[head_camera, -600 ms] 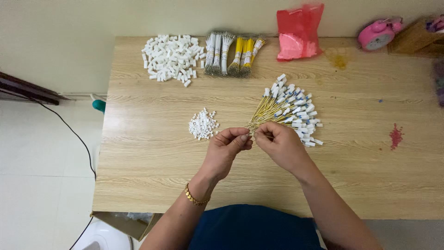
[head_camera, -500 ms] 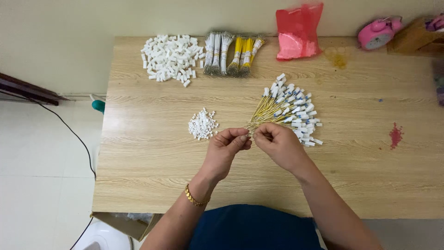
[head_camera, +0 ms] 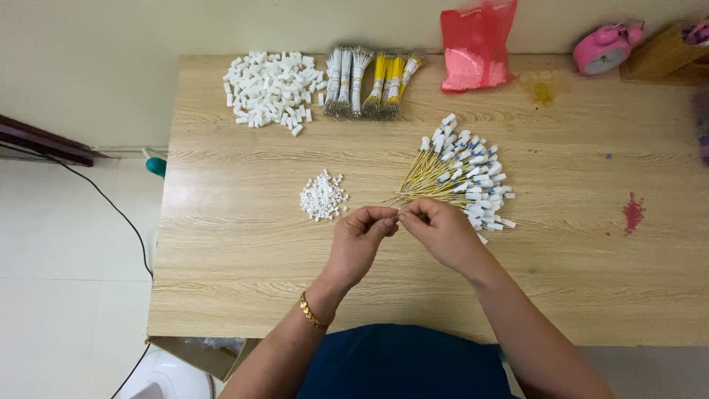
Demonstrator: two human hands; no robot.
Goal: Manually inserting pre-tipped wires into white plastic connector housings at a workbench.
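1. Nothing much has shifted since the earlier frames: both hands stay together at the table's middle, fingertips meeting just as before.
2. The wooden table (head_camera: pixel 244 258) carries everything, pushed against a pale wall.
3. A fan of yellow wires with white end caps (head_camera: pixel 459 174) lies spread just beyond the right hand, its gathered stems pointing at the fingertips.
4. A big heap of white plastic connectors (head_camera: pixel 269 90) sits at the far left edge, beside bundled white and yellow wires (head_camera: pixel 369 80); a red plastic bag (head_camera: pixel 474 48) leans further right.
5. A small pile of tiny white pieces (head_camera: pixel 323 196) rests just beyond the left hand.
6. The left hand (head_camera: pixel 360 240) has its fingers curled and pinched shut on something too small to make out.
7. The right hand (head_camera: pixel 441 230) pinches closed too, thumb to forefinger, tips touching the left's, at the wire stems.
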